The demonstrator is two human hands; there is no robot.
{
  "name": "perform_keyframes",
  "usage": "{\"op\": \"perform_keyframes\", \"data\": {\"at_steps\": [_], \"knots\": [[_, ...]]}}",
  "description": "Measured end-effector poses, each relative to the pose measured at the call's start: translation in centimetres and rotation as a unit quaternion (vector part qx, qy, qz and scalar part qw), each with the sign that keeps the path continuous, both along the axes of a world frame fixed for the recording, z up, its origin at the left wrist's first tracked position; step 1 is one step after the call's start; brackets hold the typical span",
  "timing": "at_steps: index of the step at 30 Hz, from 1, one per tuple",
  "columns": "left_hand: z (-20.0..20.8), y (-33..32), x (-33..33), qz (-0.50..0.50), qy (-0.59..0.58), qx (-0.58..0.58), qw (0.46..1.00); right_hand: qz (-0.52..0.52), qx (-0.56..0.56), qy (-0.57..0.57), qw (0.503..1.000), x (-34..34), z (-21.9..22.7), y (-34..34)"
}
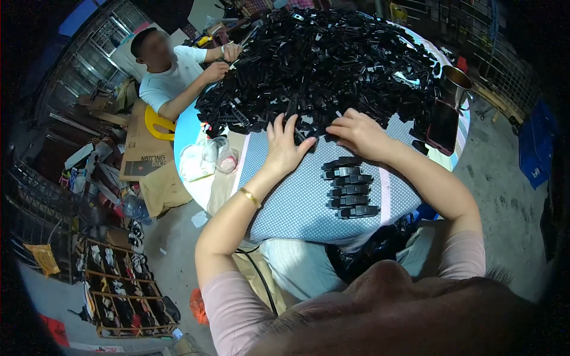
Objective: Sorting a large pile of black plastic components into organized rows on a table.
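Note:
A large heap of small black plastic parts (332,65) covers the far part of the round table. At its near edge my left hand (284,148) is open, fingers spread upward against the parts and thumb out to the right. Black pieces lie between that thumb and the fingers. My right hand (363,137) bends in from the right, its fingers closed together at the heap's edge; what they hold is hidden beneath them. Nearer to me, several black clip-like pieces (354,196) lie in a stacked column on the dotted grey cloth (291,204).
A phone (443,126) and a metal mug (456,80) stand at the table's right. Clear plastic cups (221,155) sit at the left. Across the far left, a person (169,74) has both hands at the heap. A shoe rack (127,291) stands lower left.

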State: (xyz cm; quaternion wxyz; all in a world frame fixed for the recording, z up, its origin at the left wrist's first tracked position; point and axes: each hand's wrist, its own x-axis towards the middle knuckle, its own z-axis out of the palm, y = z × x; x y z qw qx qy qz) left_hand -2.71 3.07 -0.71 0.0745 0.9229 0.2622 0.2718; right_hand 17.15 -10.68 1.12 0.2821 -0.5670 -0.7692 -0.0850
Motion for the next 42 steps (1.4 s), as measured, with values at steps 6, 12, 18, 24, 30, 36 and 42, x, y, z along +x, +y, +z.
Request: {"op": "perform_keyframes", "data": {"at_steps": [6,12,18,24,30,36,42], "knots": [[0.3,1.9,2.8,0.012,-0.091,-0.018,0.996,0.011,0.034,-0.027,0.999,-0.2,-1.0,0.6],[1.6,2.9,1.3,-0.037,-0.149,-0.070,0.986,0.018,0.035,-0.015,0.999,-0.4,0.7,-0.5],[2.6,1.9,1.0,-0.010,-0.139,-0.020,0.990,0.124,-0.167,0.148,0.967,-1.0,0.6,-0.8],[3.3,2.0,0.3,-0.020,-0.236,-0.067,0.969,0.176,-0.182,0.192,0.948,-1.9,0.9,-1.1],[6.0,-1.8,0.3,-0.197,-0.132,-0.524,0.818,0.076,-0.252,0.152,0.953,-1.0,1.3,-1.2],[4.2,-2.5,0.8,-0.183,0.029,-0.530,0.828,0.117,-0.153,0.067,0.979,0.5,1.7,-1.3],[3.8,-4.4,0.8,-0.177,0.015,-0.249,0.952,0.072,-0.127,0.125,0.981,2.2,2.7,-1.1]]}}
